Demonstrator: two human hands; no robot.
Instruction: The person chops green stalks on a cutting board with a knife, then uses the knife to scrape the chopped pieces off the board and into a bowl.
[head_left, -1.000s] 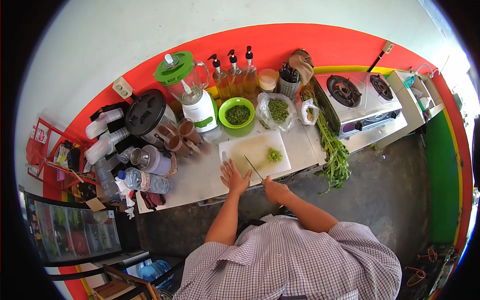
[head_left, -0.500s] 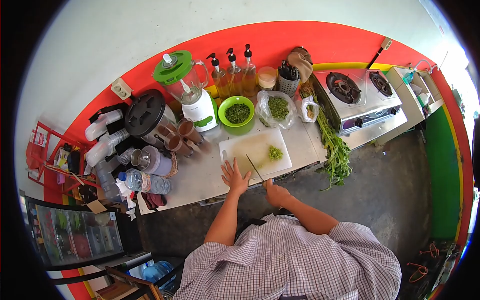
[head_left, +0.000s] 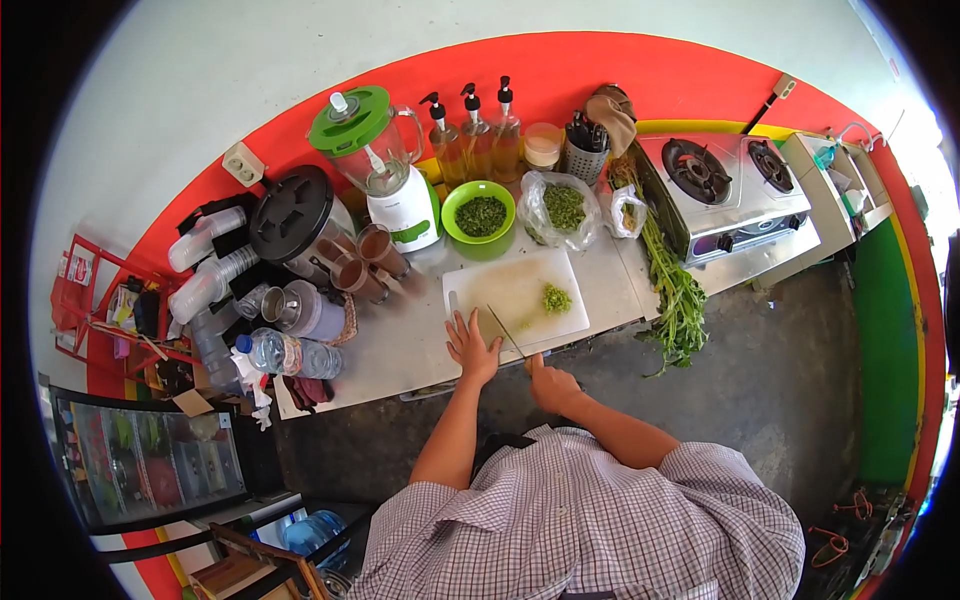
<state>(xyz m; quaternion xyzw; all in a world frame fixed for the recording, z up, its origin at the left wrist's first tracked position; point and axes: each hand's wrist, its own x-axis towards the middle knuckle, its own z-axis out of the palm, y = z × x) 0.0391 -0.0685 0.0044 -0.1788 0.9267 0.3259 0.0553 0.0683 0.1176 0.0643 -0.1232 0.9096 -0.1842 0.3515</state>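
My right hand is wrapped round the handle of a knife, whose blade slants across the front of a white cutting board. Over the board's left front corner lies my left hand, fingers spread, near the knife tip; whether it presses on the board I cannot tell. A small heap of chopped greens sits on the right part of the board. Behind it stand a green bowl of dark chopped leaves and a clear plastic bag of chopped greens.
A blender, pump bottles and a utensil holder line the back. Leafy stalks hang over the front edge beside a gas stove. Brown cups and a water bottle stand left.
The whole view has shifted slightly. Both hands and the knife keep nearly the same pose, and the heap of greens looks unchanged.
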